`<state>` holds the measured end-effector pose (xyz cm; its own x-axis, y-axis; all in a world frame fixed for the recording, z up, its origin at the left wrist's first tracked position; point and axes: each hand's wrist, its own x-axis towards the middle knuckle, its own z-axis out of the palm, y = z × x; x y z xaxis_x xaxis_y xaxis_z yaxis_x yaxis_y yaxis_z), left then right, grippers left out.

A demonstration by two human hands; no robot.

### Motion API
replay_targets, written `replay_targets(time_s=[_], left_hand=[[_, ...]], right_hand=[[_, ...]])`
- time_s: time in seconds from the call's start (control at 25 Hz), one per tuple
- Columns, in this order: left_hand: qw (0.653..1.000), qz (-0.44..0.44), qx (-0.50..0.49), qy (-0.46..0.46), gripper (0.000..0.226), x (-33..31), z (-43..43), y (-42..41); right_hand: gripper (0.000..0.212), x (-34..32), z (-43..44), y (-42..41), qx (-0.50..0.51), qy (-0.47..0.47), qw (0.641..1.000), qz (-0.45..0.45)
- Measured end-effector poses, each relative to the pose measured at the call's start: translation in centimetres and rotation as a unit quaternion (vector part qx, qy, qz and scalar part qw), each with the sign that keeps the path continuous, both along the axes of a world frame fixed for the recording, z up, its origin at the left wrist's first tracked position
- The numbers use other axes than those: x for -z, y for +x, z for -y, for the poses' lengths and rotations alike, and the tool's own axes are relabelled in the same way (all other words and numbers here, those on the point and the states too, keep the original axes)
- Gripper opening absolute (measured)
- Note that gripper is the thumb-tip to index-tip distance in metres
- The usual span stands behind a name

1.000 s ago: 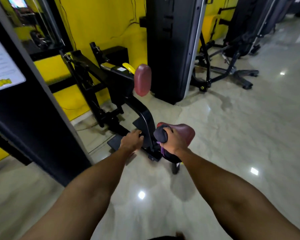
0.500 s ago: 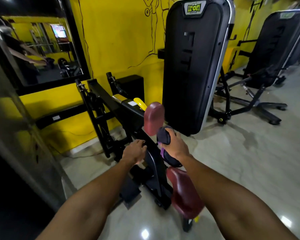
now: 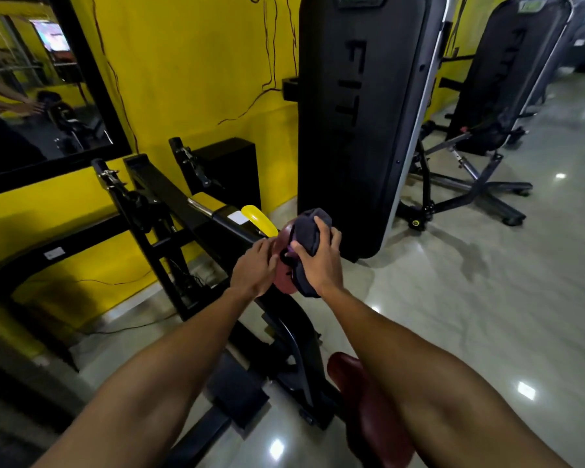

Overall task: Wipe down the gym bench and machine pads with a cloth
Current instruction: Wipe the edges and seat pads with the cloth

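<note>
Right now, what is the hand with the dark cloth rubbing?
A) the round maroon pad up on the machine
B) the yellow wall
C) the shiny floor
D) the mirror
A: the right hand grips the dark cloth and holds it against the upper maroon pad, while the left hand rests on the pad's other side.

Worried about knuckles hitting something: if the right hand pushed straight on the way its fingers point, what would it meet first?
Probably the tall black weight tower beyond the right hand and its cloth; depth between them is unclear.
</note>
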<state>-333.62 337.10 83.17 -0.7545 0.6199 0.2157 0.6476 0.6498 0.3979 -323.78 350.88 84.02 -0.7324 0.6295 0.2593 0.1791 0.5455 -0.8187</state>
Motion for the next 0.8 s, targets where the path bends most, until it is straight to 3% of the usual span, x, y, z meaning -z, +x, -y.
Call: replay_targets(time_s=[0.16,0.4,0.52,0.64,0.72,0.8], left_hand=[[0.998,-0.008,0.046,0.03,0.049,0.9,-2.3,-4.3],[0.986,0.003,0.134,0.102,0.055,1.7,-6.6,-8.6],[0.98,0.016,0.132,0.151,0.053,2.2,-8.4,-8.8],[0.964,0.003,0.167,0.206,0.041,2.5,-8.6,-9.1],[0.952,-0.011,0.194,0.238,0.04,2.9,-8.4,-9.3],[0.942,0.001,0.216,0.258,0.04,3.0,-8.8,-9.8]], right_hand=[[0.059,2.1,-0.2,-5.0,-0.022,-0.041,0.997,0.054],[0.054,2.5,-3.1,-10.9,0.104,-0.029,0.994,0.006],[0.044,3.3,-7.2,-12.2,0.067,-0.19,0.979,-0.027],[0.049,6.2,-10.1,-12.7,0.045,-0.411,0.911,-0.006],[0.062,7.5,-9.7,-12.8,0.089,-0.474,0.876,-0.013],[0.057,6.9,-7.8,-12.6,0.144,-0.449,0.88,-0.05]])
